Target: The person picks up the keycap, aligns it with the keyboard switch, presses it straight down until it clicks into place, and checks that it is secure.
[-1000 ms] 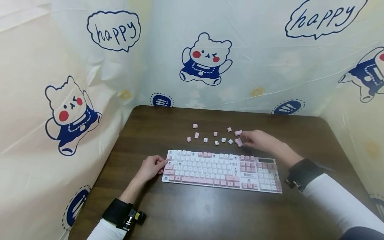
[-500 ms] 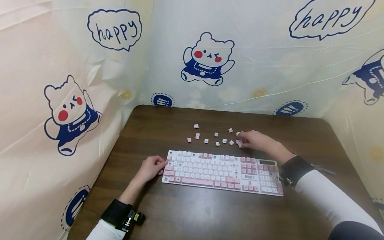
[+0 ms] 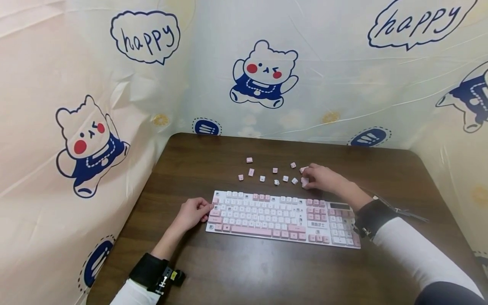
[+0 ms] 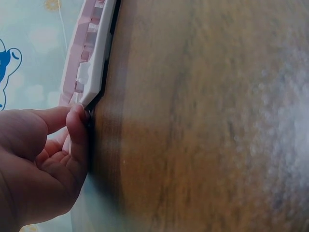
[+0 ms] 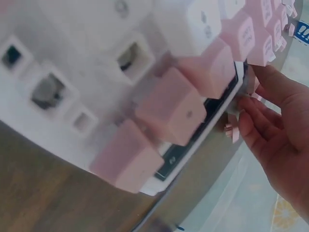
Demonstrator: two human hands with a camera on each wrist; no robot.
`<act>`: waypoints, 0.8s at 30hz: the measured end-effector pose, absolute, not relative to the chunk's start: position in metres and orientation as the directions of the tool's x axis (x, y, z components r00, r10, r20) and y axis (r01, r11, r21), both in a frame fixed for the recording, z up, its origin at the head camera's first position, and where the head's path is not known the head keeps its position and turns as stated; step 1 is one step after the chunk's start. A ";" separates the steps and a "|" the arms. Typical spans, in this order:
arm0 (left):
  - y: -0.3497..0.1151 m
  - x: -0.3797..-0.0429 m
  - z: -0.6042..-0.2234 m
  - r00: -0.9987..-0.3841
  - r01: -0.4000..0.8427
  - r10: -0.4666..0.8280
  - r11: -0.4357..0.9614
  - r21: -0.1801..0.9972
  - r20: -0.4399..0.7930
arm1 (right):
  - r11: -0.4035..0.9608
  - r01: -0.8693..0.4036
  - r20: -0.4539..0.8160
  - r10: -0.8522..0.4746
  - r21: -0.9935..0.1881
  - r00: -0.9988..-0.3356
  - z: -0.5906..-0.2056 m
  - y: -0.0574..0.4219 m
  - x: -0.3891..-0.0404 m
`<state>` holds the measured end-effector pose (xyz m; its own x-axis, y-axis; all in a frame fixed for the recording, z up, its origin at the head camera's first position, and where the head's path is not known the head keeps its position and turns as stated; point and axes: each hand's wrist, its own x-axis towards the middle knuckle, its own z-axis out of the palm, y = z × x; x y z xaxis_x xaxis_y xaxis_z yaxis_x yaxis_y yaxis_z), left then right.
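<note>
A white and pink keyboard [image 3: 255,216] lies across the table, with several switches bare of keycaps. At its left edge my left hand [image 3: 193,212] pinches the corner between thumb and index finger; the left wrist view shows these fingertips on the white case [image 4: 99,67]. Beyond the keyboard's far edge, my right hand [image 3: 324,178] holds a pink keycap [image 3: 304,181] between thumb and fingers. Another pink keycap [image 3: 303,170] sits by the index finger, partly covered. In the right wrist view the right hand [image 5: 285,128] reaches past the keyboard; its fingers hide most of the held keycap.
Several loose pink and white keycaps, among them a white one [image 3: 285,178] and a pink one [image 3: 249,160], are scattered behind the keyboard on the brown table [image 3: 244,267]. A printed cloth [image 3: 213,72] hangs around the table's back and sides. A thin cable [image 3: 411,215] lies beneath the right forearm.
My right hand has moved slightly left and closed its fingers on the pink keycap, which is turned more upright. The left hand stays at the keyboard's corner.
</note>
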<state>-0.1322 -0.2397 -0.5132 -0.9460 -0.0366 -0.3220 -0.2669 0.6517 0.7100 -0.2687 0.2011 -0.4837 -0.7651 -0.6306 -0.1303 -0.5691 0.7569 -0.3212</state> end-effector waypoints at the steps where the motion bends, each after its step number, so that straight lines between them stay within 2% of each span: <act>1: -0.240 -0.132 -0.513 -0.946 -0.267 -0.036 0.653 0.709 -0.323 | 0.756 -0.569 -0.125 -0.630 -0.323 -0.766 -0.484 0.201 -0.268; 15: -0.238 -0.131 -0.510 -0.945 -0.275 -0.044 0.647 0.711 -0.325 | 0.739 -0.564 -0.094 -0.633 -0.370 -0.768 -0.483 0.204 -0.257; 24: -0.238 -0.129 -0.509 -0.948 -0.268 -0.047 0.653 0.709 -0.315 | 0.766 -0.508 -0.151 -0.599 -0.394 -0.786 -0.460 0.203 -0.234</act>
<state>-0.1295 -0.2380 -0.5089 -0.9479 -0.0467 -0.3150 -0.2677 0.6526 0.7089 -0.2342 0.2033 -0.4600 -0.7863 -0.5993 -0.1505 -0.5084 0.7659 -0.3936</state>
